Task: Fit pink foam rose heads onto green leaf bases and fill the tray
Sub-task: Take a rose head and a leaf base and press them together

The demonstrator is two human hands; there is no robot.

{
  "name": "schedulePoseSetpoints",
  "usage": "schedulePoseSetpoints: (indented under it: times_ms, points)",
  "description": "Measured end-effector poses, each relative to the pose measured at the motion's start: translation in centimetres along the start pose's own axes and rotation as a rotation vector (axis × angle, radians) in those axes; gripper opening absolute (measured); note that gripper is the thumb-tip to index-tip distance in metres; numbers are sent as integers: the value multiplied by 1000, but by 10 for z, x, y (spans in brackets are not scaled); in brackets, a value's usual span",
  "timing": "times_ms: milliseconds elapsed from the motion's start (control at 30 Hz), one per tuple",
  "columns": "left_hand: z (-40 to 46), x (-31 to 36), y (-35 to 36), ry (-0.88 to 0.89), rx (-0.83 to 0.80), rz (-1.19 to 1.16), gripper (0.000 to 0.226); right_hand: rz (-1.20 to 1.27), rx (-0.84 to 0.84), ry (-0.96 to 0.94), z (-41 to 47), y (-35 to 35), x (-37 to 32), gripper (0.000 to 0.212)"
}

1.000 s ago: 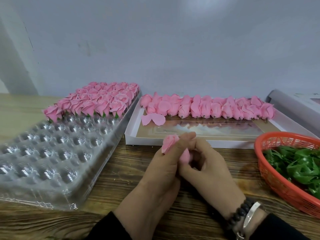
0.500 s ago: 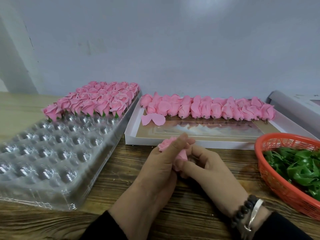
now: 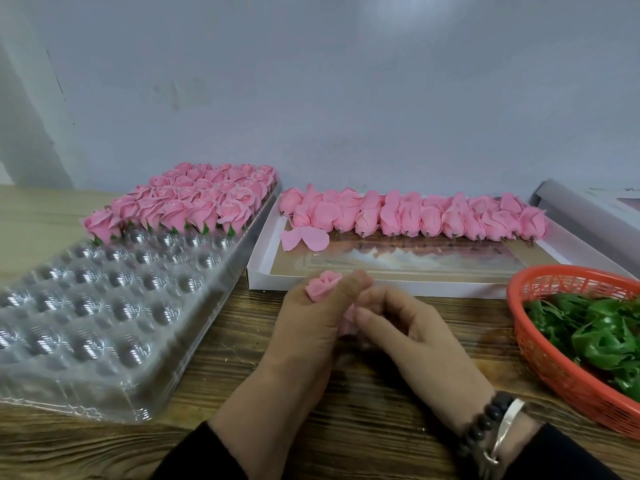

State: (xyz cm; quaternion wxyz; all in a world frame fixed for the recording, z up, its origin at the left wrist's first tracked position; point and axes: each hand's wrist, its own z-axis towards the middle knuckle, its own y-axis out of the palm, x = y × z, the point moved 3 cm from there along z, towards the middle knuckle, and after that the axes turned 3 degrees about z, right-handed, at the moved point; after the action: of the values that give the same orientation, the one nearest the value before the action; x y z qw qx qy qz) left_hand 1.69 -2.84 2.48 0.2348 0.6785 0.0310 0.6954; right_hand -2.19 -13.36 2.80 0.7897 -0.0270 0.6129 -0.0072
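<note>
Wooden counter [image 3: 214, 344], wall close behind. Largest item: clear plastic tray [image 3: 104, 306] at left, angled away; finished roses [image 3: 194, 206] with green bases fill the far rows, near cups bare, so filling likely runs back to front and well under half looks done. Next, a shallow white box [image 3: 266, 271] at centre, holding a row of loose rose heads [image 3: 415, 216] laid on their sides with stems toward the person, handy for picking; one stray petal [image 3: 304, 239] lies in front of the row. Orange basket [image 3: 554, 355] at right edge, piled with green leaf bases [image 3: 595, 334], within easy reach of the right hand [image 3: 408, 341]. A grey-white box lid or carton [image 3: 588, 209] at far right, partly out of view. Both hands meet over the counter just in front of the white box. Left hand [image 3: 304, 327] curls round a pink rose head [image 3: 322, 287], bloom poking up past the thumb; right hand's fingers pinch at the lower part of the same flower, probably seating or adjusting it. Whether a leaf base is already on it cannot be told, since the fingers hide the underside. Nothing lies between the hands and the tray's bare cups; the tray's raised near rim is the only thing to clear when placing. Dark sleeves, bead bracelet and metal bangle [image 3: 498, 434] on right wrist.
</note>
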Motion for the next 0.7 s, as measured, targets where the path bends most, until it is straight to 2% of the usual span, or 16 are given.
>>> schedulePoseSetpoints:
  times_ms: [67,100,133,200,267,333,433,533,700]
  points:
    - [1,4,-5,138,40,191,26,-5,101,-34,1,-6,3,8]
    - [0,7,-6,202,59,319,17,-34,121,-50,1,-8,2,15]
    - [1,8,-6,254,57,422,19,-76,120,-70,0,-9,1,22]
    - [1,9,-5,283,19,547,28,-149,62,-96,-2,-8,-3,36]
    - [1,7,-3,251,-26,659,49,-259,-22,-113,-5,-5,-8,45]
    - [1,4,-2,252,-91,820,73,-344,-47,-127,-9,-4,-11,49]
    - [-2,2,5,281,-199,989,103,-313,-39,-93,-15,-7,-15,50]
    - [-4,-5,10,300,-269,1065,112,-369,-55,-103,-23,-14,-15,43]
    - [-7,-9,12,260,-347,1019,109,-438,-116,-134,-28,-19,-12,34]
